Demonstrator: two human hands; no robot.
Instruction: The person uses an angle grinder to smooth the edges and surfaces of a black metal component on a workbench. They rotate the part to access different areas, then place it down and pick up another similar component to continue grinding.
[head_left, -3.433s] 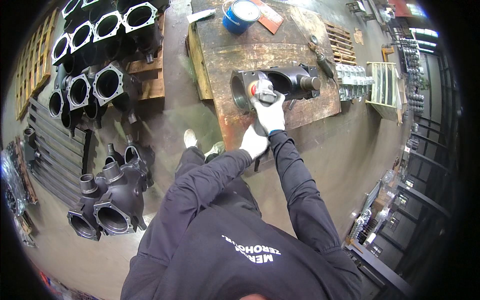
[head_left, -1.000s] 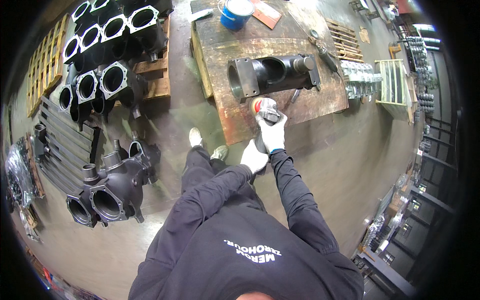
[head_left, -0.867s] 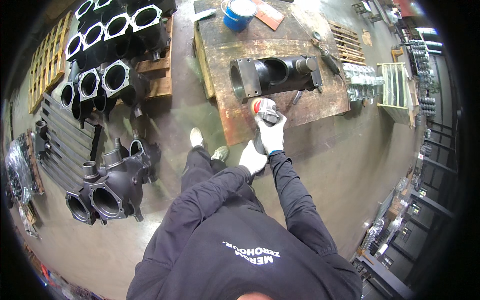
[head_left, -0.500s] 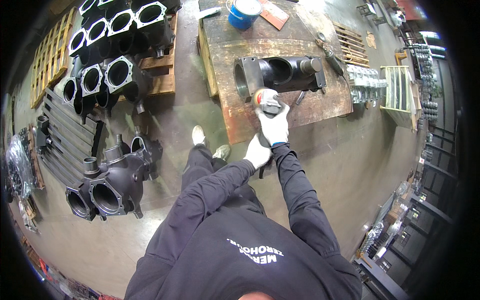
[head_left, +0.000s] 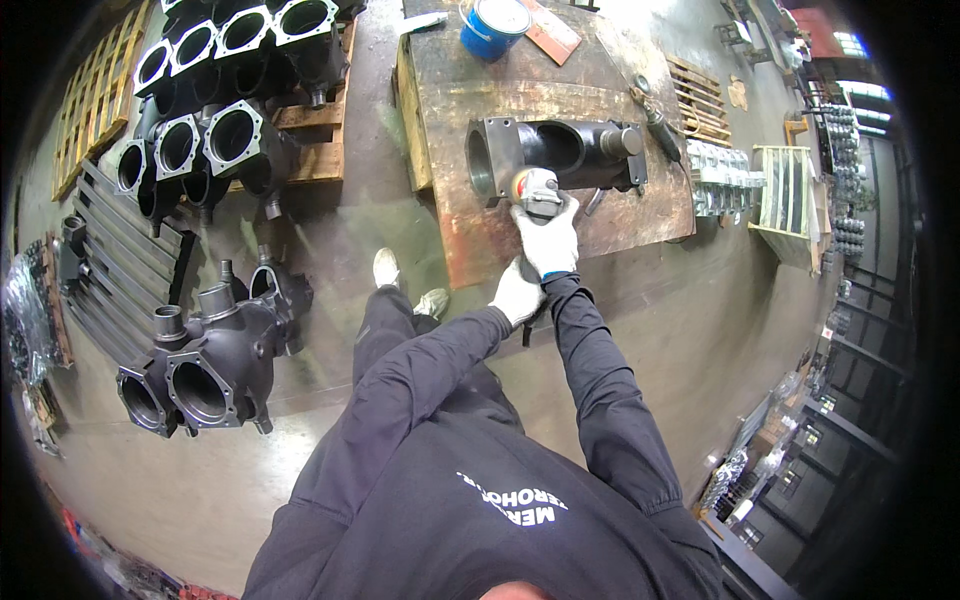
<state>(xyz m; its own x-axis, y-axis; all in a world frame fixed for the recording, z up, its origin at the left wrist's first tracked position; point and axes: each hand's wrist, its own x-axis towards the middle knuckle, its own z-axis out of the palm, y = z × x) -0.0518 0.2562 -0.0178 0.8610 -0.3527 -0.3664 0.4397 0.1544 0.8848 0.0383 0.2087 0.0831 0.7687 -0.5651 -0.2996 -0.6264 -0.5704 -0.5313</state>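
Observation:
My right hand (head_left: pixel 548 240), in a white glove, grips the front of an angle grinder (head_left: pixel 541 192) just behind its silver head. Lower down, my left hand (head_left: pixel 518 294), also white-gloved, is closed round the rear of its body, which the fingers mostly hide. The grinder's reddish-tan disc (head_left: pixel 521 184) is at the near lower edge of a black cast metal housing (head_left: pixel 588 150); whether it touches cannot be told. The housing lies on its side on the wooden table, with a square flange at its left end and a round opening in the middle.
The worn wooden table (head_left: pixel 620 222) carries a blue bucket (head_left: pixel 490 40), a reddish flat piece (head_left: pixel 552 36) and another corded power tool (head_left: pixel 660 128). At left, several black castings (head_left: pixel 235 135) stand on a pallet (head_left: pixel 318 160), with another casting (head_left: pixel 205 385) nearer on the floor.
The grinder's head has shifted slightly right and its disc is tilted differently against the housing's edge. Both hands keep their grip. The whole view has shifted a little.

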